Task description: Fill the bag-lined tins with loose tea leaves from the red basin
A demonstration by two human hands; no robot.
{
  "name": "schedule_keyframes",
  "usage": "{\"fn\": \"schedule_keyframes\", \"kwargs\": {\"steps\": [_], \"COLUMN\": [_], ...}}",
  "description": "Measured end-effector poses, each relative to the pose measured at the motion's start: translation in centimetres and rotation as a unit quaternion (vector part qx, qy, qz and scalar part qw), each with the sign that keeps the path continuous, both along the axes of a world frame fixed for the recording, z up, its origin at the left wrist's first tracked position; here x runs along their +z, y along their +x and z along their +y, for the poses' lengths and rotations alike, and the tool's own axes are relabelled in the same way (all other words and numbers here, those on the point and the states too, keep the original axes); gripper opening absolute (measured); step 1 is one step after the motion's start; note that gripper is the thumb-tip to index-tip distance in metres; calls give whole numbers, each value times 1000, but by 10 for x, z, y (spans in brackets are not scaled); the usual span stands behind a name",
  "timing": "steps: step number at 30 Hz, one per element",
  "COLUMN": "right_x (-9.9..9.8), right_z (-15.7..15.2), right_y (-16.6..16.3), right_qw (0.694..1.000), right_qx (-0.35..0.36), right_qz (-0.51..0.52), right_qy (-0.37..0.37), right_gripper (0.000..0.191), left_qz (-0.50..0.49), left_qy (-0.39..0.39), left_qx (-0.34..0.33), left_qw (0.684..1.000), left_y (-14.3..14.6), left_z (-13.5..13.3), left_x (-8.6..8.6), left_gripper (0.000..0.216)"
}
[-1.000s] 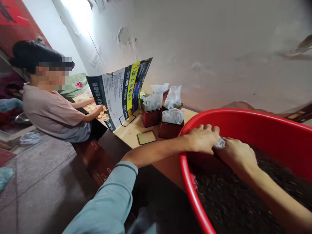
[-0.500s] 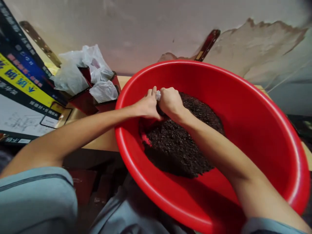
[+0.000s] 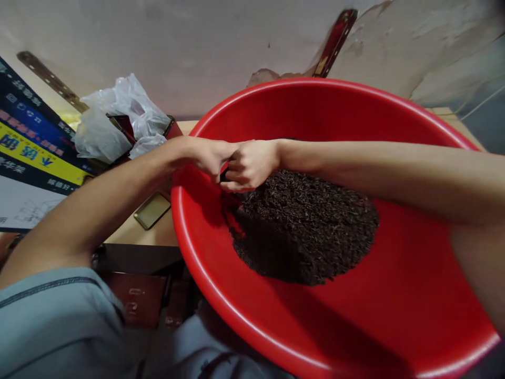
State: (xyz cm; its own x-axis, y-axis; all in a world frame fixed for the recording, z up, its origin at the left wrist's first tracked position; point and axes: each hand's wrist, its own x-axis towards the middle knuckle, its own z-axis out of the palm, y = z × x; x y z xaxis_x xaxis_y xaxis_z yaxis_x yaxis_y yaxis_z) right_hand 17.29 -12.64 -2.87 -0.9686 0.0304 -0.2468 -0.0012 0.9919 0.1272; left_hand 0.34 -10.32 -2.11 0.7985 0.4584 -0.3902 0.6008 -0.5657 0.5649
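A big red basin holds a heap of dark loose tea leaves. Both my hands meet over the heap's far left edge. My left hand reaches in over the rim with its fingers curled. My right hand is closed in a loose fist against it. Something dark sits between the two hands, and I cannot make out what it is.
Red boxes lined with clear plastic bags stand on the wooden table left of the basin. A flat gold lid lies beside the rim. A printed poster board leans at the far left. A peeling wall rises behind.
The view has swung from the seated person at the left down onto the basin. My right arm now comes in higher, from the right. The white scrap seen between my hands no longer shows.
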Motion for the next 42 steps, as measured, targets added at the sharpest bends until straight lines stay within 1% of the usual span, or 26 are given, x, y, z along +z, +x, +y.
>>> {"fn": "schedule_keyframes", "kwargs": {"steps": [2,4,6,8,10,11,13,15,18,21,23,25,27,30,31,32,34,36,40,42], "right_x": [-3,-12,-23,-33,-40,-42,-42,-40,-36,-35,-37,-39,-39,-35,-33,-31,-28,-29,-40,-47], "right_z": [7,15,23,29,33,33,31,24,13,2,-4,-10,-14,-18,-19,-20,-26,-39,-79,-97], "right_y": [-3,-4,-3,-2,-2,-3,-4,-5,-4,1,5,9,14,23,27,31,39,45,51,52], "right_qw": [999,996,990,981,971,967,960,950,926,902,898,907,918,944,954,963,975,977,960,950], "right_qx": [22,16,-18,-60,-102,-123,-169,-219,-285,-344,-352,-329,-299,-218,-189,-164,-134,-128,-148,-168], "right_qz": [32,85,140,185,214,221,222,218,228,251,258,258,259,245,227,202,143,106,120,132], "right_qy": [-17,-23,-17,-6,6,11,24,50,92,70,49,44,37,41,52,67,104,134,204,229], "right_gripper": [38,36,39,42,44,43,39,35,30,28,26,22,19,22,24,26,30,34,41,52], "left_qz": [-19,-53,-63,-49,-34,-29,-28,-34,-12,10,6,8,15,52,65,76,76,59,37,29], "left_qy": [27,54,88,123,133,125,106,113,155,184,200,217,221,199,194,191,193,195,207,220], "left_qx": [29,86,153,212,265,290,344,382,401,380,339,280,197,72,48,33,17,10,9,9], "left_qw": [999,993,982,968,955,948,933,917,903,906,919,935,955,976,978,978,978,979,977,975], "left_y": [-10,-23,-35,-39,-32,-25,-6,11,24,22,14,5,-5,-12,-11,-10,-8,-8,-16,-21], "left_z": [2,0,-10,-29,-52,-63,-80,-88,-86,-81,-76,-68,-56,-38,-32,-27,-18,-13,-14,-23], "left_x": [1,-1,-5,-11,-16,-19,-23,-26,-30,-33,-32,-27,-18,-3,0,2,1,-3,-17,-20], "left_gripper": [97,101,111,126,140,144,146,148,158,160,154,147,133,92,81,75,76,85,98,98]}}
